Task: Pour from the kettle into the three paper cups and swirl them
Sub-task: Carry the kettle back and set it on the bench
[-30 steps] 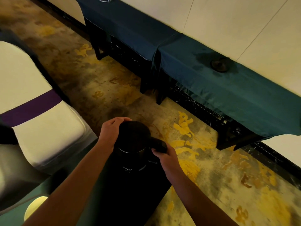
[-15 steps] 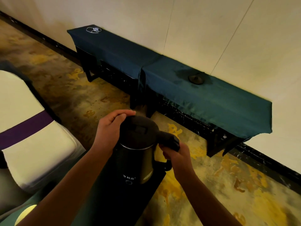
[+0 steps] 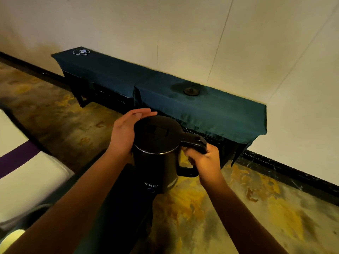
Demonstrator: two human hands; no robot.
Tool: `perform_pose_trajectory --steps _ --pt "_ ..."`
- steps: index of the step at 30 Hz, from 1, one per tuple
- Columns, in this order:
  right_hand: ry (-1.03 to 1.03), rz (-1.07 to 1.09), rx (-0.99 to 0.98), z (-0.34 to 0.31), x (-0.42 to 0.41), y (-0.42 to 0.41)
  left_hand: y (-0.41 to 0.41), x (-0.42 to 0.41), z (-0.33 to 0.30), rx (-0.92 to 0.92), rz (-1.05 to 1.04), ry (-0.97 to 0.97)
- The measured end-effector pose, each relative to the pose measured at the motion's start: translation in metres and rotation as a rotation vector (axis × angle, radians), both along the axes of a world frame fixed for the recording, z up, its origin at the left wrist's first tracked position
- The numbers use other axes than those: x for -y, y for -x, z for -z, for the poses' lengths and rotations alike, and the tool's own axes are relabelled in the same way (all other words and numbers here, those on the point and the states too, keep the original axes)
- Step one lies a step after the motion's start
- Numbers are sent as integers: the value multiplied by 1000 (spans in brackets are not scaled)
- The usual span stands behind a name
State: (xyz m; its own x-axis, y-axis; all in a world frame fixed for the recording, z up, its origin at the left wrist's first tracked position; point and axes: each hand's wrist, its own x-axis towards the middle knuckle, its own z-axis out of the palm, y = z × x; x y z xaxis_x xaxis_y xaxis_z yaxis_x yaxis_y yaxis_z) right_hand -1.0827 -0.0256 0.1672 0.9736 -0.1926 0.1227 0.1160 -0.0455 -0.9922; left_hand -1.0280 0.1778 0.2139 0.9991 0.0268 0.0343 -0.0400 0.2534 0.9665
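Head view: right hand (image 3: 205,160) fingers wrapped round kettle (image 3: 156,154) handle; left hand (image 3: 124,134) flat, open against lid.

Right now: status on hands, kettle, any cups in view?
Right hand shut on handle of black cylindrical kettle. Left hand open, flat against kettle's side. Lid closed. No paper cups in view.

I see small pale characters and a round mark low on the black cylindrical kettle (image 3: 156,162), too blurred for me to read.
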Motion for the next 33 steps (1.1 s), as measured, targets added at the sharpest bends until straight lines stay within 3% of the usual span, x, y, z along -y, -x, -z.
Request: perform_pose_trajectory --steps 9,20,33 --pt "9 170 -6 -12 28 18 -6 36 -6 -19 113 -54" --pt "7 388 -47 -22 61 14 -52 94 -9 6 284 60" --pt "-23 378 -67 -9 175 -92 -159 200 2 -22 293 -3"
